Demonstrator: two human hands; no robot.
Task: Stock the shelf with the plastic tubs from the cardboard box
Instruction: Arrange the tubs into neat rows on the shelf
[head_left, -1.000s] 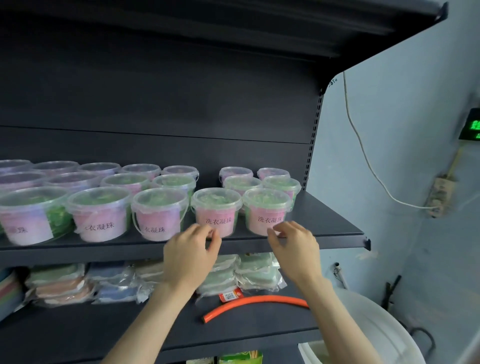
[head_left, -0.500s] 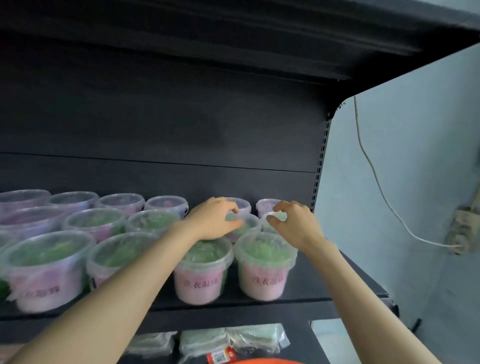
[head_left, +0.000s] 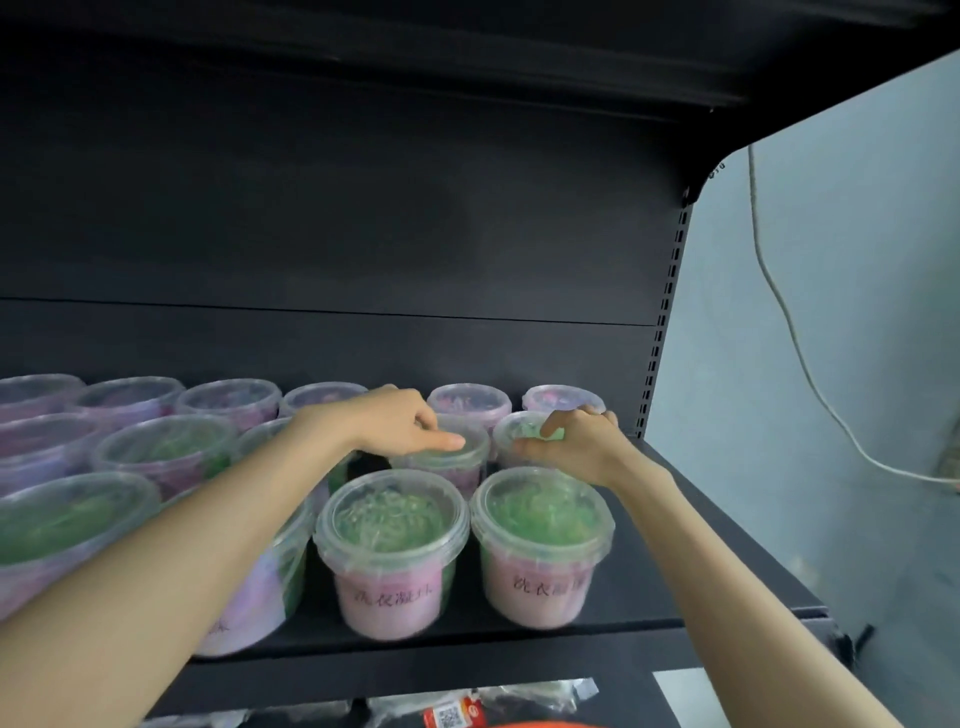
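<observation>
Change noted: 1 s ago both hands were at the front row. They have since moved 1 row back, and they have stayed there over the last 0.5 s.

The shelf (head_left: 644, 592) is flat, matte black metal. The tubs are round, clear plastic and taper downward, with ribbed clear lids. Green contents show through the lids, and pink labels with dark printed characters wrap the bodies.

The front right tub (head_left: 540, 540) stands upright near the shelf's front lip. The front left tub (head_left: 392, 551) stands just to its left, with a narrow gap between them.

The second-row right tub (head_left: 519, 434) sits directly behind the front right tub. The right hand (head_left: 576, 441) grips it, with its fingers (head_left: 550, 423) curled over the lid's far rim.

The second-row left tub (head_left: 447, 460) sits behind and left of the front right tub. The left hand (head_left: 400, 423) is over it with the fingers curled under and 1 finger (head_left: 447, 441) laid straight on the lid. Whether it grips the tub cannot be told.

A white cable (head_left: 795, 332) hangs on the pale wall (head_left: 857, 260), to the right of the front right tub.
</observation>
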